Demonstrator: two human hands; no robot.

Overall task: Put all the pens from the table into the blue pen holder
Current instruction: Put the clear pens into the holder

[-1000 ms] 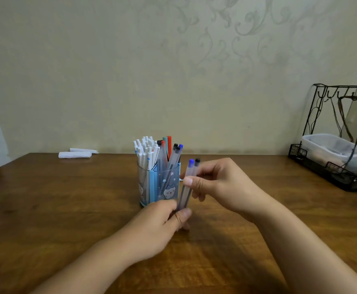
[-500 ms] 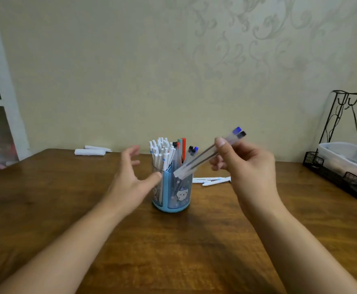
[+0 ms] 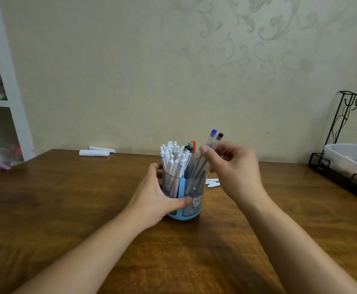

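The 2 clear pens (image 3: 205,158) in my right hand (image 3: 235,166) now have their lower ends inside the blue pen holder (image 3: 186,200); half a second ago they hung slanted in the air above it, so this pair is all but delivered and only needs letting go. Their long axis runs steeply up and to the right, blue and black caps topmost, tips down in the right compartment beside the white pens (image 3: 173,160). My right grip is pinched narrow on both barrels, thumb in front. My left hand (image 3: 158,198), which was open beside the holder, now wraps its wall, steadying it on the counter (image 3: 67,209). Just behind the holder, a few white pens (image 3: 212,183) lie on the counter, so I judge the task unfinished.
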